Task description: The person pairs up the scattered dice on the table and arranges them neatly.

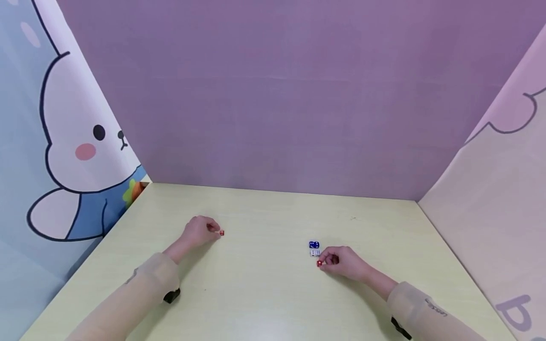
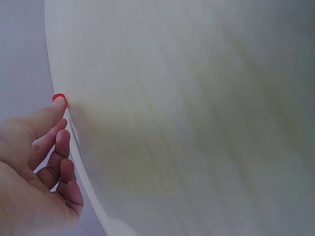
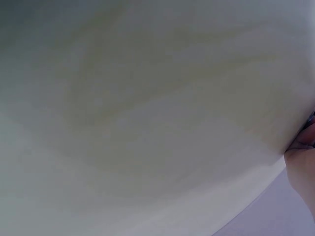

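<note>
Between thumb and fingers my left hand [image 1: 200,231] pinches a red die [image 1: 222,232], close over the left part of the table. The left wrist view shows that red die [image 2: 59,97] at the thumb tip, with the other fingers loosely curled. My right hand [image 1: 344,262] holds another red die [image 1: 319,263] at its fingertips. Just beyond it sits a pair of white dice [image 1: 313,253], partly overlapped by the right fingers in the head view. Behind the white pair, two blue dice [image 1: 313,245] stand side by side. Only an edge of the right hand [image 3: 301,169] shows in the right wrist view.
The pale wooden table [image 1: 256,293] ends at a purple backdrop [image 1: 281,104]. A cartoon-printed cloth [image 1: 85,180] hangs on the left and a pale printed cloth [image 1: 503,199] on the right. Dark wrist devices show under both sleeves.
</note>
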### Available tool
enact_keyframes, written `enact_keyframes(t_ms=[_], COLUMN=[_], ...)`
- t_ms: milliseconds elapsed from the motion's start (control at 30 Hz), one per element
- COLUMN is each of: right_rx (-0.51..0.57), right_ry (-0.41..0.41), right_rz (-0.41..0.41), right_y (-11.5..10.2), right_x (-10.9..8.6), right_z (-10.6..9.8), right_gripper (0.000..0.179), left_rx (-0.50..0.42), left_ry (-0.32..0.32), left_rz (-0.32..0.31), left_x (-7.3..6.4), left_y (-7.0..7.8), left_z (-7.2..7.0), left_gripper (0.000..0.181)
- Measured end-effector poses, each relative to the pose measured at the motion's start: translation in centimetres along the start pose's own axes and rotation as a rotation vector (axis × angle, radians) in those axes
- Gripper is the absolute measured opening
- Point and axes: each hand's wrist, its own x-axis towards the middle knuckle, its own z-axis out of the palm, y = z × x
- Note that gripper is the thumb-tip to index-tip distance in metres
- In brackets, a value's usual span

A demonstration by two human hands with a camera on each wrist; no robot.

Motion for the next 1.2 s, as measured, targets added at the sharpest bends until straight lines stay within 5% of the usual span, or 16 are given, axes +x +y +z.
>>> enact_keyframes(t_ms=[300,667,1200], right_rx=[0.014,0.026,0.011], right_ry=[0.004,0.005,0.011], right_rz=[0.005,0.011,0.023], right_y=[-0.1,0.0,-0.2], right_x=[-0.1,-0.1,-0.1], right_z=[-0.1,0.0,0.1], right_gripper=[0.012,0.011,0.010], left_rx=[-0.013,-0.014,-0.194], left_ry=[-0.019,-0.072,-0.186], left_rz=[0.056,0.093,0.125], left_x=[0.7,1.4,0.7], left_y=[1.0,4.2,9.0], left_z=[1.2,3.7,7.7], left_gripper=[0.008,0.011,0.013])
